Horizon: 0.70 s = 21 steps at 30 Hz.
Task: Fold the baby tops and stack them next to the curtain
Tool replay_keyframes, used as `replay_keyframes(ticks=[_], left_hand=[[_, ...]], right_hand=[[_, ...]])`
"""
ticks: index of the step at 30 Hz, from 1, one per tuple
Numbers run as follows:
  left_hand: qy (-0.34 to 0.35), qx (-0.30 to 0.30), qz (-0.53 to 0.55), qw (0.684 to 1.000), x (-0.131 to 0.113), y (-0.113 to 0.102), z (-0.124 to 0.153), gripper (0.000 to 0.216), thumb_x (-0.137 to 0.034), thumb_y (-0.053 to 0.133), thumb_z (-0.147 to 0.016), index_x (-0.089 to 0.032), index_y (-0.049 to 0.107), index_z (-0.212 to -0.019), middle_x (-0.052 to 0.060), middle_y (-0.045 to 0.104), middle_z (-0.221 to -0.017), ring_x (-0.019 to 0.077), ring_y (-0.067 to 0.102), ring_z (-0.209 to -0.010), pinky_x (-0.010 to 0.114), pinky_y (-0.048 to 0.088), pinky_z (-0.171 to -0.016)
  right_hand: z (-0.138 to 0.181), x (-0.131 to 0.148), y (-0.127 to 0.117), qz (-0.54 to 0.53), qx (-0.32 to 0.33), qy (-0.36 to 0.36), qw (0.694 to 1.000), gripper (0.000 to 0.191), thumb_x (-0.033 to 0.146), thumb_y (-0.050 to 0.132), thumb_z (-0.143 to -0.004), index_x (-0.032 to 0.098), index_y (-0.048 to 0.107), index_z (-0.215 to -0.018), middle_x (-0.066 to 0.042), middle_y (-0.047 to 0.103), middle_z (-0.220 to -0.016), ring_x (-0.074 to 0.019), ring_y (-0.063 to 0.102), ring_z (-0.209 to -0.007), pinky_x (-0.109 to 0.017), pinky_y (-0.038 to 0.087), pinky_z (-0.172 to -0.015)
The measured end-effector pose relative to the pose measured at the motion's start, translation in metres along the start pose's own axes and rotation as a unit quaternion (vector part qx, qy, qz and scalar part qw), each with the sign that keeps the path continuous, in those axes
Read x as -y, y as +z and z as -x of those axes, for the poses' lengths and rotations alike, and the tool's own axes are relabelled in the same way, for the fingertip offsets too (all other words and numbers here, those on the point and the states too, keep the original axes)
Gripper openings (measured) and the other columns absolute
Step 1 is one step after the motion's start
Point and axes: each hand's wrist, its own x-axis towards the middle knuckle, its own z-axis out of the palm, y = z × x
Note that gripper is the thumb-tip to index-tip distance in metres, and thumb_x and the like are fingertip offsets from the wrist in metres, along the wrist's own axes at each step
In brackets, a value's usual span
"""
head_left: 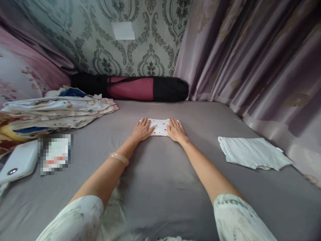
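A small white cloth (pixel 159 127) with a scattered dark and yellowish print lies flat, in a roughly rectangular shape, on the grey bedsheet (pixel 165 174). My left hand (pixel 142 130) rests palm down on its left end, fingers stretched out and pointing away from me. On the right end lies my right hand (pixel 176 130), also flat with the fingers extended. Between the two hands the middle of the cloth shows; its ends are partly covered by them. Whether it is one layer or folded I cannot tell.
To the right lies a folded white garment (pixel 253 152). At the left are a pile of printed clothes (pixel 60 108), a white device (pixel 20 160) with a cable and a blurred item (pixel 56 154). A black and maroon long bag (pixel 130 88) lies along the wall; curtains (pixel 240 50) hang at right.
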Motion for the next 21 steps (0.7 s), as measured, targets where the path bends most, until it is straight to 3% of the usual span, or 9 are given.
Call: replay_keyframes(ticks=[7,12,16,21], left_hand=[[-0.001,0.015,0.003,1.000,0.001,-0.002,-0.002,0.065,-0.055,0.023,-0.098,-0.015,0.035,-0.147,0.017,0.029,-0.157,0.0315,0.020,-0.147,0.051,0.018,-0.117],[0.017,-0.027,-0.029,0.999,-0.013,-0.011,-0.003,0.060,-0.050,0.024,-0.099,-0.014,0.040,-0.144,0.017,0.035,-0.154,0.0307,0.023,-0.146,0.052,0.014,-0.118],[0.042,-0.039,-0.024,0.998,-0.025,-0.007,-0.003,0.058,-0.047,0.023,-0.100,-0.014,0.041,-0.144,0.015,0.036,-0.154,0.0283,0.024,-0.146,0.051,0.012,-0.119],[0.029,-0.020,0.011,0.999,-0.027,0.007,-0.003,0.055,-0.046,0.022,-0.100,-0.022,0.038,-0.147,0.009,0.037,-0.155,0.0271,0.027,-0.145,0.052,0.020,-0.117]], right_hand=[[-0.001,0.002,-0.010,-0.003,0.027,0.004,1.000,0.062,0.038,0.018,-0.100,0.003,0.033,-0.149,-0.016,0.030,-0.157,-0.0265,0.023,-0.146,-0.041,0.014,-0.119],[-0.002,0.017,-0.021,-0.019,0.018,-0.014,1.000,0.058,0.037,0.019,-0.101,0.007,0.036,-0.148,-0.015,0.028,-0.158,-0.0254,0.020,-0.147,-0.043,0.012,-0.119],[-0.001,0.028,-0.015,-0.027,-0.003,-0.039,0.999,0.055,0.035,0.021,-0.101,0.011,0.038,-0.147,-0.012,0.031,-0.157,-0.0232,0.022,-0.147,-0.043,0.013,-0.119],[0.002,0.030,-0.001,-0.030,-0.018,-0.045,0.998,0.054,0.032,0.024,-0.100,0.010,0.039,-0.147,-0.012,0.034,-0.156,-0.0248,0.024,-0.146,-0.044,0.014,-0.119]])
